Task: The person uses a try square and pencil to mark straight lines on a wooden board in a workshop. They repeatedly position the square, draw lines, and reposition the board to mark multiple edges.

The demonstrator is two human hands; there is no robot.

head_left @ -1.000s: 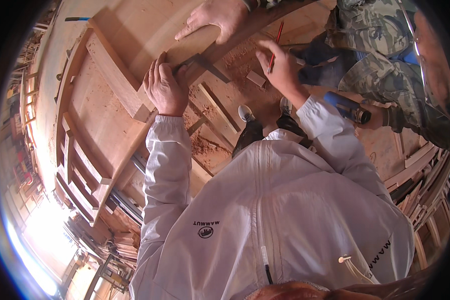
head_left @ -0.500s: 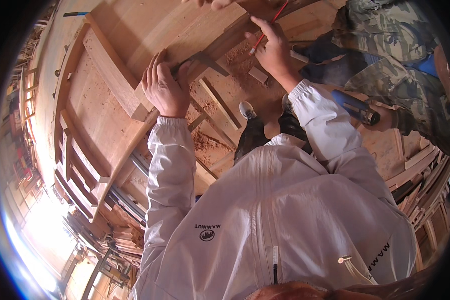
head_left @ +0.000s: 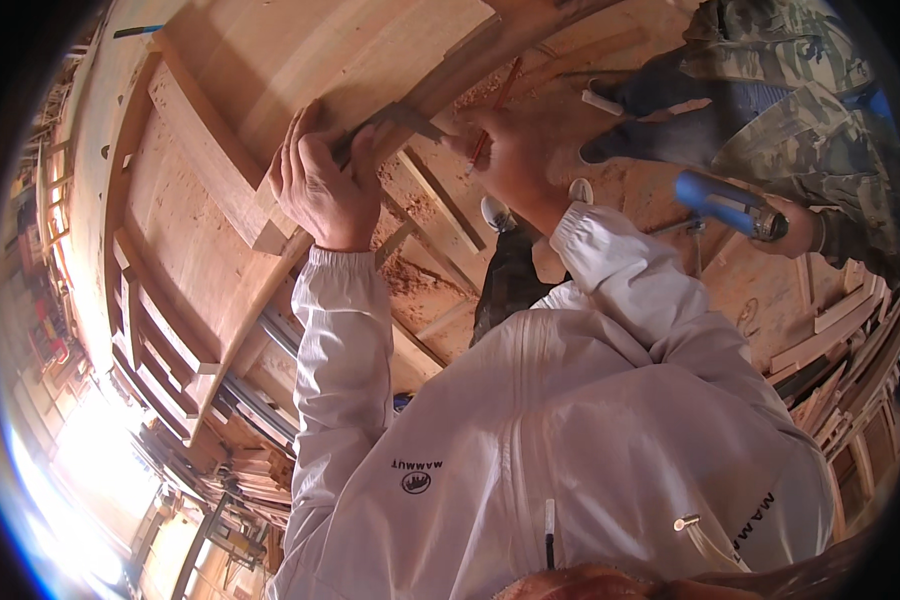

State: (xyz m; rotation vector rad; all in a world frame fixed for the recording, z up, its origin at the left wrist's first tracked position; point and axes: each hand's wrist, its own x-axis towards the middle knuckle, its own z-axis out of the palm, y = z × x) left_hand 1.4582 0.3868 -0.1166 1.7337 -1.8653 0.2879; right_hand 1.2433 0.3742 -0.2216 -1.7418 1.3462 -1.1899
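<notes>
At the edge of a broad wooden panel (head_left: 280, 70), grips a dark angled square (head_left: 410, 115) in the left hand (head_left: 327, 195), with thumb and fingers closed narrowly about its near part and with its free blade reaching out toward the right hand (head_left: 517, 155). Rests the left hand just beside the end of a thick wooden bar (head_left: 210, 140), and places the square by a long darker rail (head_left: 470, 60) running along the panel's edge. Holds a slim red pencil (head_left: 507, 85) in the right hand, pinched tightly among bent fingers and slanting up past the knuckles. Brings the right fingertips close to the tip of the blade; cannot tell from this angle whether touching. Wears a white jacket (head_left: 590, 420), gathered at both cuffs, with dark trousers (head_left: 510, 275) and pale shoes (head_left: 495, 213). Looks down on loose wood strips (head_left: 442, 200) and reddish shavings (head_left: 410, 285) below the forearms. Shares the space with a co-worker in camouflage clothing (head_left: 830, 130) at right, seen with one hand (head_left: 795, 230) around a blue cylindrical object (head_left: 715, 200). Has stacked timber (head_left: 830, 335) farther down on that side.
</notes>
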